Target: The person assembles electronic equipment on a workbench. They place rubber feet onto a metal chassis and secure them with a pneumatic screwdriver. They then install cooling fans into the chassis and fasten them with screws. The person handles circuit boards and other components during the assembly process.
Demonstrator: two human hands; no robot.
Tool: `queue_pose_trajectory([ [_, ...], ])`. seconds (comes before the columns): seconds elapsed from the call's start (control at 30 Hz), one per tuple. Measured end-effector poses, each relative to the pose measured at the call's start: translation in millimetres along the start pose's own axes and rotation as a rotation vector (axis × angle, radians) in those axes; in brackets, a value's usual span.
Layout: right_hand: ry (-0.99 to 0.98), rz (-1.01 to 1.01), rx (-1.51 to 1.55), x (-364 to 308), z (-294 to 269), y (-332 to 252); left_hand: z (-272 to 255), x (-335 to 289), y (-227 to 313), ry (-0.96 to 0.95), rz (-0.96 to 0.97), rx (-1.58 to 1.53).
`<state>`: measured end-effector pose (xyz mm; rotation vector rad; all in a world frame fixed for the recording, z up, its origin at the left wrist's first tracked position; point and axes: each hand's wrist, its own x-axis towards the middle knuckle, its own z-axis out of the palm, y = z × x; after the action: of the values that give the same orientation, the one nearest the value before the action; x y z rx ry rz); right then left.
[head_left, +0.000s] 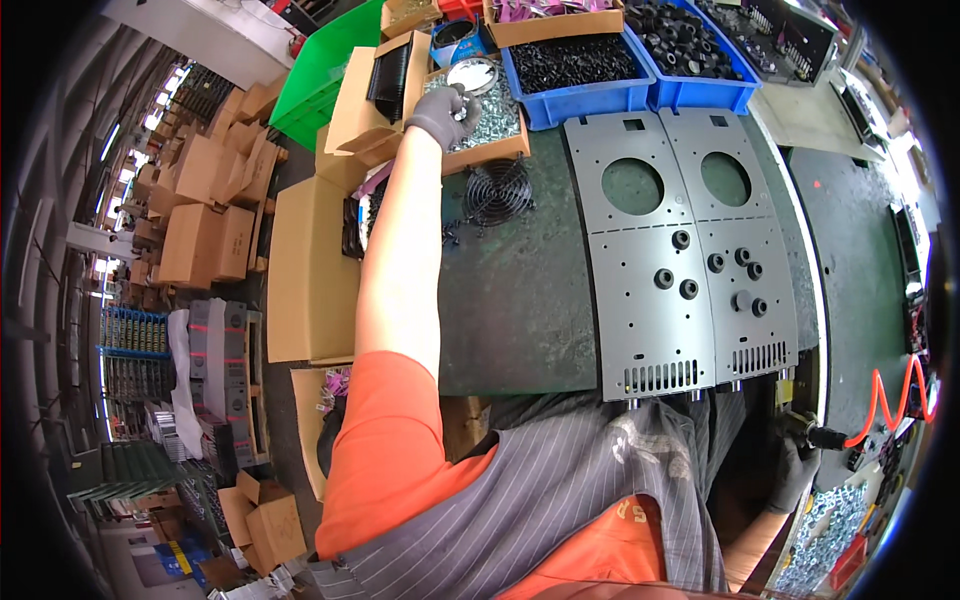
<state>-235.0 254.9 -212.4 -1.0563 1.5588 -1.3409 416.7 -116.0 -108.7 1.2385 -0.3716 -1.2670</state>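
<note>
My left hand (443, 117), in a grey glove, reaches over an open cardboard box of small silver screws (498, 122). Its fingers are curled together, and a small shiny bit shows at their tips, too small to name. A round white dish (473, 75) sits on the screws beside it. Low on the right, my gloved right hand (793, 472) is closed round a dark air screwdriver (824, 438) with a red coiled hose (880, 405). Two grey perforated metal panels (652, 290) lie side by side before me, with several black rubber feet (689, 289) on them.
Blue bins (578, 103) of black parts line the back. A round black fan guard (499, 192) lies on the dark green table (520, 330). Open cardboard boxes (312, 270) and a green crate (318, 75) stand left. Silver hardware (822, 540) lies at lower right.
</note>
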Motion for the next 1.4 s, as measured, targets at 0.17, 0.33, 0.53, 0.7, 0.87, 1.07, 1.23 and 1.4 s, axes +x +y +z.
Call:
queue_pose_trajectory([
  [0.17, -0.112, 0.005, -0.112, 4, 3, -13, 2, -12, 9, -0.090, -0.089, -0.131],
  [0.33, -0.103, 0.031, -0.038, 4, 8, -17, -18, 16, 6, -0.136, -0.136, -0.205],
  [0.53, -0.033, -0.021, -0.057, 8, 6, 5, -32, 29, 9, -0.277, -0.219, -0.480],
  [0.7, 0.138, -0.186, -0.143, 2, 1, -5, -16, -2, 5, -0.244, -0.056, -0.455],
  [0.87, 0.238, -0.425, -0.498, -1, -20, -103, -38, 11, 10, -0.360, -0.252, -0.532],
  [1.07, 0.005, -0.709, 0.664, 9, 36, -180, -12, -16, 2, -0.168, -0.029, -0.538],
  [1.23, -0.525, -0.556, 0.831, 38, 118, -188, -6, -57, -36, -0.661, -0.299, -0.637],
  [1.4, -0.565, -0.467, 0.744, 50, 190, -177, 17, -177, -103, -0.734, -0.508, -0.397],
])
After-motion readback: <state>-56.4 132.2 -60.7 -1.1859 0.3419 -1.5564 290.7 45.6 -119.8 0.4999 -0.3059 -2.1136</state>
